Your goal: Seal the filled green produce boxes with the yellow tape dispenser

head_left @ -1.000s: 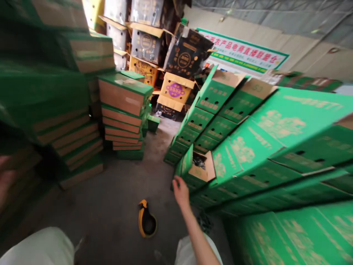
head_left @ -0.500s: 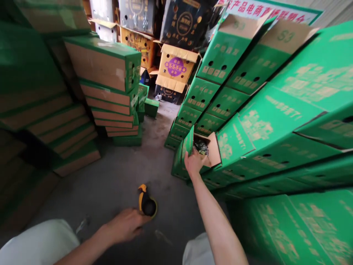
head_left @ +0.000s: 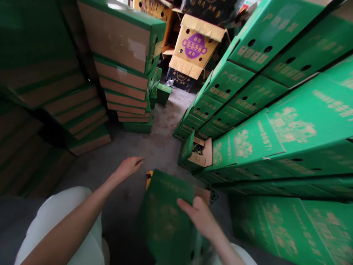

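Observation:
My right hand (head_left: 199, 217) grips the edge of a green cardboard box (head_left: 168, 213), low in front of me, with the thumb on its printed face. The box is tilted and blurred; a brown flap shows at its right side, with something dark green beside it. My left hand (head_left: 129, 167) hovers over the floor left of this box, fingers stretched and holding nothing I can see. Between them, mostly hidden behind the box, is a yellow and black tape dispenser (head_left: 149, 178). Further ahead stands an open green box (head_left: 186, 149) with dark contents and raised flaps.
Tall stacks of green boxes (head_left: 245, 147) line the right side. On the left are more stacked green and brown boxes (head_left: 124, 40). A yellow carton with a purple print (head_left: 197, 44) stands at the back. Grey concrete floor (head_left: 162, 138) runs between the stacks.
My right hand has left the open box ahead and come back toward me, now gripping another green box. My left hand has moved up and away from the tape dispenser. The view has shifted.

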A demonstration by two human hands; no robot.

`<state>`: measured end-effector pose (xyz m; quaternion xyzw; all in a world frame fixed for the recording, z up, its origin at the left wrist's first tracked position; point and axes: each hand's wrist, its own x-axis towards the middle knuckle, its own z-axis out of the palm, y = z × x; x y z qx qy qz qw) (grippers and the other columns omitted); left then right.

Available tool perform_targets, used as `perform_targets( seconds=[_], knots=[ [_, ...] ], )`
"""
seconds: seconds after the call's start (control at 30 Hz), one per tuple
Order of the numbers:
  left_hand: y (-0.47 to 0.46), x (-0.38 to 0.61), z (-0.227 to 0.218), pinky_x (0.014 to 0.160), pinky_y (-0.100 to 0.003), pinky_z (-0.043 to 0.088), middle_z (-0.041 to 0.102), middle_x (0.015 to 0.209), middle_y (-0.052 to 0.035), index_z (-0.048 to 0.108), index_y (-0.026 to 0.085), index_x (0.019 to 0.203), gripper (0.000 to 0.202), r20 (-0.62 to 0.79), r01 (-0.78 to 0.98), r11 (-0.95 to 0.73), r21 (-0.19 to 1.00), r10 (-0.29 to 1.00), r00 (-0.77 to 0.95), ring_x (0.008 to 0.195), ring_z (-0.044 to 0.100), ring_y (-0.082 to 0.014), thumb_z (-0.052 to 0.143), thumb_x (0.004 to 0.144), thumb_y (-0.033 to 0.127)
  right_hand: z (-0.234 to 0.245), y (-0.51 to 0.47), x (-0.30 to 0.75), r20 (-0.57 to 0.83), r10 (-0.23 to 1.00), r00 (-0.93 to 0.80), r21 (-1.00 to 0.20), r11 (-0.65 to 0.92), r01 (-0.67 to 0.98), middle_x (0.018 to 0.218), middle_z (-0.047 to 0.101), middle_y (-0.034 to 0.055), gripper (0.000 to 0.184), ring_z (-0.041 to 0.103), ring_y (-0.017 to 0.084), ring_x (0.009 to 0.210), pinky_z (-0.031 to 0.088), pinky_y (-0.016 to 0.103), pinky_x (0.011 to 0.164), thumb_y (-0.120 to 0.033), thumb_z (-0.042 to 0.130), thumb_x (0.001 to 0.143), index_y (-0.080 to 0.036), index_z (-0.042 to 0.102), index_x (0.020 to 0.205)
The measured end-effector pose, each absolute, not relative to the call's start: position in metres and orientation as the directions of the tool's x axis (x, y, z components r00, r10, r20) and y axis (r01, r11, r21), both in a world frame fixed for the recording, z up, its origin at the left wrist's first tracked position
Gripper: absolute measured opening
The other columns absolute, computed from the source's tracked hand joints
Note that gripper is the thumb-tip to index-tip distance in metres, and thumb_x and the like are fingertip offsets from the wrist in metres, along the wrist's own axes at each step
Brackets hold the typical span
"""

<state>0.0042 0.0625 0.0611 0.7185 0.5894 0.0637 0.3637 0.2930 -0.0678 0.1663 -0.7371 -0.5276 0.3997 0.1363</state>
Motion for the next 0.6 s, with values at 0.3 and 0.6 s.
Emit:
perform_targets(
  seconds=[0.3, 0.6],
  knots=[
    [0.069, -0.037, 0.058, 0.103, -0.031, 0.042, 0.060, 0.134, -0.0041, 0.060, 0.024, 0.132, 0.044, -0.258, 0.776, 0.087, 0.624, 0.961, 0.099, 0.125, 0.055, -0.0230, 0.042, 0.095, 0.038, 0.046, -0.071, 0.219, -0.102, 0.937, -0.334, -0.773, 0.137, 0.620, 0.116, 0.068, 0.0134, 0.045, 0.060, 0.029, 0.115, 0.050, 0.042, 0.096, -0.050, 0.046, 0.095, -0.016, 0.071, 0.111],
    [0.009, -0.038, 0.001, 0.060, -0.032, 0.054, 0.072, 0.101, -0.0114, 0.063, 0.018, 0.113, 0.056, -0.876, 0.782, 0.401, 0.477, 0.294, 0.383, 0.073, 0.070, -0.0251, 0.073, 0.068, 0.050, 0.024, -0.134, 0.300, -0.411, 0.508, -0.757, -0.574, 0.501, 0.648, 0.154, 0.035, 0.0038, 0.066, 0.025, 0.020, 0.145, 0.014, 0.052, 0.119, -0.014, 0.046, 0.090, -0.031, 0.030, 0.151]
  ],
)
